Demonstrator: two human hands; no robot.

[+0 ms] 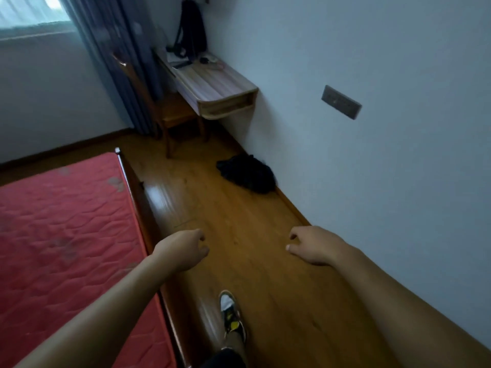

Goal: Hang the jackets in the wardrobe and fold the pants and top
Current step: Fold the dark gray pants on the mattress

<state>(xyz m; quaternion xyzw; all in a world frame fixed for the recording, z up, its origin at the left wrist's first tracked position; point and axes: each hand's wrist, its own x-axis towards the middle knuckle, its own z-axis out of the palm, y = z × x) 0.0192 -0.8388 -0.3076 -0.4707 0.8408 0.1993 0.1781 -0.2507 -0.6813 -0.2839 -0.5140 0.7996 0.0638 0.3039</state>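
Note:
A dark heap of clothes [248, 173] lies crumpled on the wooden floor against the right wall, well ahead of both hands. My left hand [183, 249] hangs over the floor beside the bed edge, fingers loosely curled, holding nothing. My right hand [310, 244] hangs at the same height nearer the wall, fingers also loosely curled and empty. No wardrobe is in view.
A bed with a red quilted mattress [61, 235] and dark wooden frame fills the left. A wall-mounted desk [212, 86] with small items, a wooden chair [170, 112] and a hanging black backpack [192, 26] stand at the far end. My shoe [231, 312] steps on the floor strip.

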